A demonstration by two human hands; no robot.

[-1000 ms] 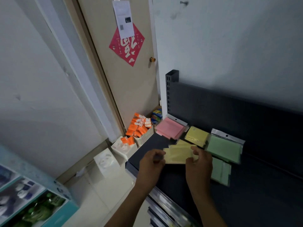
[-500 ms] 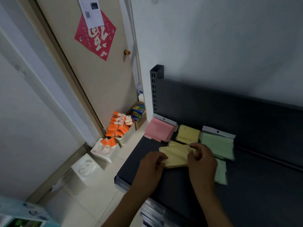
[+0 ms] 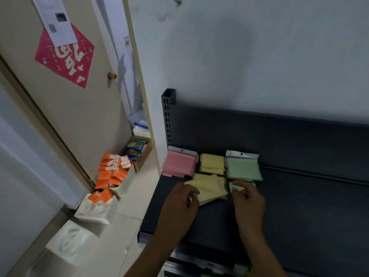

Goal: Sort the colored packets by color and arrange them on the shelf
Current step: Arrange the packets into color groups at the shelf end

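Just beyond the right hand (image 3: 247,202), whose curled fingertips pinch a loose green packet (image 3: 237,186), lies the green stack (image 3: 244,169), while the left hand (image 3: 180,204), loosely curled, touches fanned yellow packets (image 3: 209,188) lying rightward.

A dark grey shelf (image 3: 299,206) is seen at the lower right of the frame. Along its back, a pink packet (image 3: 179,164), a pale yellow packet (image 3: 212,163) and a light green packet (image 3: 243,169) with a silvery top strip are seen side by side. Below them, loose pale yellow packets (image 3: 209,187) are spread. At the upper left, a beige door (image 3: 79,116) is marked by a red diamond-shaped sign (image 3: 65,56) with white characters, overlapped by a white printed sheet (image 3: 57,19). At the lower left, orange-and-white boxes (image 3: 111,172) are piled in white cartons (image 3: 95,210). The wall (image 3: 259,56) is shown in pale bluish grey.
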